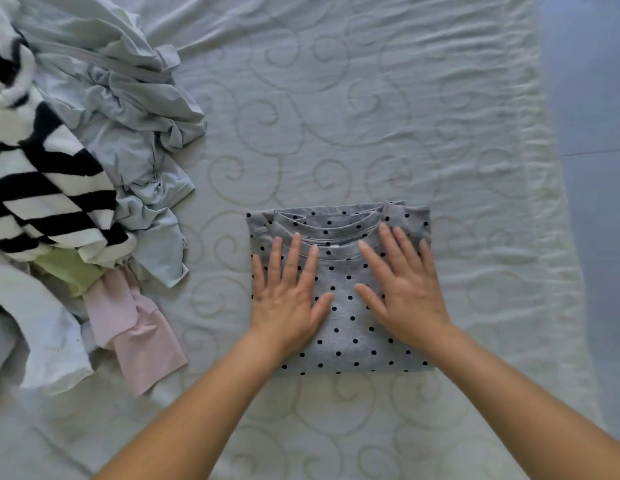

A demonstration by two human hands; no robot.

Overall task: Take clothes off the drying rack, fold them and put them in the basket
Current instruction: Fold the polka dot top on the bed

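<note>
Both hands, left hand (287,292) and right hand (403,289), press flat (fingers straight) on the folded dotted shirt (346,336).

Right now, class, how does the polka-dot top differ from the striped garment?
The polka-dot top is grey with dark dots; the striped garment is black and white. The polka-dot top is folded flat; the striped garment lies crumpled. The left hand and right hand rest on the polka-dot top, not the striped garment. Both lie on the bed cover.

Left of the shirt (346,327), the pile (128,116) runs off-frame — its green piece (64,271) mostly buried under a striped piece (41,188). The left hand (284,299) and right hand (405,292) cover the shirt's middle.
</note>
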